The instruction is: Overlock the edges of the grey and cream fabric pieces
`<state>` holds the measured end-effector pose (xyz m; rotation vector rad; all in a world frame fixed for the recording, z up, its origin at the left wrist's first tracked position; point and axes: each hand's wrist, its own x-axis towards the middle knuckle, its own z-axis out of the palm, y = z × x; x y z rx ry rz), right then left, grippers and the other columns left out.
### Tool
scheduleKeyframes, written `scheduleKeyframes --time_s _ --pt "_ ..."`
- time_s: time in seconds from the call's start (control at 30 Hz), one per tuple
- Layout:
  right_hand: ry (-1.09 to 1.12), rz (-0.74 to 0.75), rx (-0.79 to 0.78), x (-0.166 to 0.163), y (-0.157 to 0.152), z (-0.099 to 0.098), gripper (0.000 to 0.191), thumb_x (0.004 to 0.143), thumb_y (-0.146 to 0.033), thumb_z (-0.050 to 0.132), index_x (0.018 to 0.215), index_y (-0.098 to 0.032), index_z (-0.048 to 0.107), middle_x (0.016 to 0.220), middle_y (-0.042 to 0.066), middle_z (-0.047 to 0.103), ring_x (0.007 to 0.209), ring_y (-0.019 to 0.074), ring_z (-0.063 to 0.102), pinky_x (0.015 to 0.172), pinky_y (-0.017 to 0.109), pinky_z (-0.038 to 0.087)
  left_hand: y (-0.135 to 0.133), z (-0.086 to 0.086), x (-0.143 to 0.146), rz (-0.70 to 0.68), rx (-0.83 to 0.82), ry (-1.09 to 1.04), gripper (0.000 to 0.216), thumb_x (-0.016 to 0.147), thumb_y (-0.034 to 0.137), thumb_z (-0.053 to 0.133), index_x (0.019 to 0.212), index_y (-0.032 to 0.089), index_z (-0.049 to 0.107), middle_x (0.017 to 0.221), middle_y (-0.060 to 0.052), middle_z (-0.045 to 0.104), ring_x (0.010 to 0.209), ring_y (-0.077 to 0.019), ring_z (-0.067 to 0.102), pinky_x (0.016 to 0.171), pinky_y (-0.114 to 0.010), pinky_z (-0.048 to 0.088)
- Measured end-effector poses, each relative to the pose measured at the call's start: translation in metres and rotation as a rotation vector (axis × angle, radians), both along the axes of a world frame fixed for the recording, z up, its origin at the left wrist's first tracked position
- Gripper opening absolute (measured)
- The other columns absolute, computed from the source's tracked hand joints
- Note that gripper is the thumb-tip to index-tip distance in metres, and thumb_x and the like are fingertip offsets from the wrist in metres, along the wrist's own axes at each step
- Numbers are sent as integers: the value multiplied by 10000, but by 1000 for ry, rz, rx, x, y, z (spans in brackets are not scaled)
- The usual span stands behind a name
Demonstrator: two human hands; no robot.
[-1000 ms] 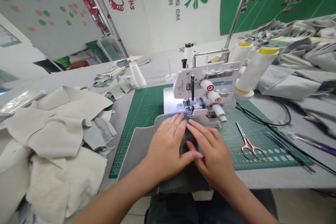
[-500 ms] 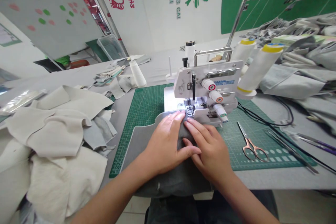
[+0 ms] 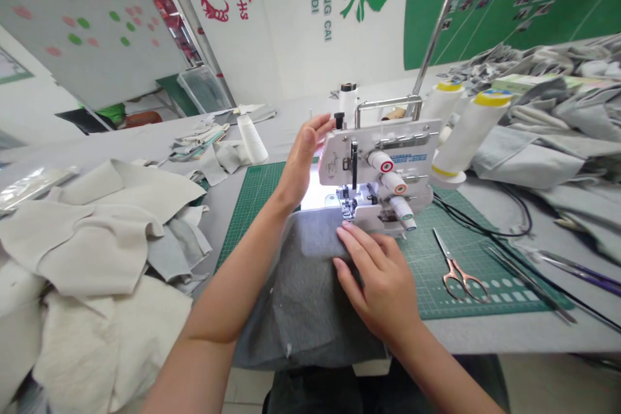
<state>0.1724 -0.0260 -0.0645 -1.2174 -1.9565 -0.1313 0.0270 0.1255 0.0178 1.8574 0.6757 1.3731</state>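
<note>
A grey fabric piece point(image 3: 310, 297) lies before the white overlock machine point(image 3: 378, 155), its far edge by the lit presser foot point(image 3: 347, 206), and drapes over the table's front edge. My right hand point(image 3: 381, 278) rests flat on this cloth, fingers stretched out with their tips just in front of the foot. Raised at the machine's left side, my left hand point(image 3: 303, 158) has its fingers extended toward the back of the machine head. Some of its fingertips are hidden behind the head, and I see nothing held in it.
A green cutting mat point(image 3: 427, 291) lies under the machine, with copper-handled scissors point(image 3: 463, 278) and long tweezers point(image 3: 533, 284) at right. Pale fabric pieces point(image 3: 97, 233) are heaped at left. Large thread cones point(image 3: 473, 132) and more cloth point(image 3: 572, 110) stand behind right; black cables point(image 3: 466, 217) cross the mat.
My left hand has left the grey fabric and moved up to the machine's left side. My right hand stays on the cloth by the foot. The view has shifted slightly.
</note>
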Motion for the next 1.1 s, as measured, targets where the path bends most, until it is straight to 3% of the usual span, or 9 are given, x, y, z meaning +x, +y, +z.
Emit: scheduleKeyframes --time_s 0.17,0.43,0.53,0.67,0.73,0.8,0.87,0.97,1.1 --pt "8 14 0 1 0 0 393 923 -238 594 1290 -100 630 1329 94 657 1022 306 546 902 472 486 0 -6 4 118 48 133 602 936 698 363 1244 211 536 1247 -88 613 1210 -265 547 1051 -420 394" --pt "24 29 16 1 0 -3 393 923 -211 600 1297 -93 617 1319 106 658 1034 303 529 921 471 478 -2 -8 3 210 121 279 658 947 711 250 1216 181 533 1240 -126 614 1210 -274 540 1054 -439 373" --pt "33 31 41 1 1 -5 386 924 -203 600 1294 -93 612 1299 128 652 1062 306 516 940 476 471 -8 3 -2 324 197 311 608 953 674 348 1280 180 484 1351 -149 552 1281 -267 498 1083 -442 354" --pt "44 24 42 1 2 -6 368 920 -215 600 1266 -93 622 1215 181 601 1083 317 508 915 480 487 -55 33 -13 717 324 387 327 934 442 580 1113 172 539 1083 -94 645 1029 -224 611 913 -386 469" --pt "58 27 40 1 3 -6 367 919 -213 594 1267 -100 612 1185 184 567 1074 314 511 891 478 499 -92 39 -14 734 325 587 155 960 322 522 932 178 572 881 -48 640 848 -201 613 812 -369 493" --pt "89 47 37 0 4 -7 380 923 -204 574 1291 -111 581 1192 182 541 1080 312 511 879 476 507 -129 31 -12 529 306 841 166 964 288 493 910 171 598 885 -62 653 878 -226 615 803 -388 509" --pt "134 77 21 -1 3 -10 401 930 -193 551 1327 -137 542 1218 175 523 1101 306 510 883 472 512 -157 10 -9 387 305 952 245 959 236 478 1154 133 584 1148 -121 660 1079 -252 607 927 -417 508" --pt "274 112 -46 -2 -1 -21 469 941 -187 533 1403 -191 453 1272 156 510 1167 291 505 943 471 500 -178 -30 -6 383 315 1036 503 959 279 496 1414 81 410 1446 -176 494 1358 -282 438 1117 -466 391" --pt "489 97 -200 1 -9 -39 582 937 -244 569 1471 -232 339 1320 139 522 1162 272 538 928 452 520 -179 -61 -8 442 352 1078 638 965 446 508 1479 108 343 1541 -163 379 1450 -296 301 1184 -504 267"
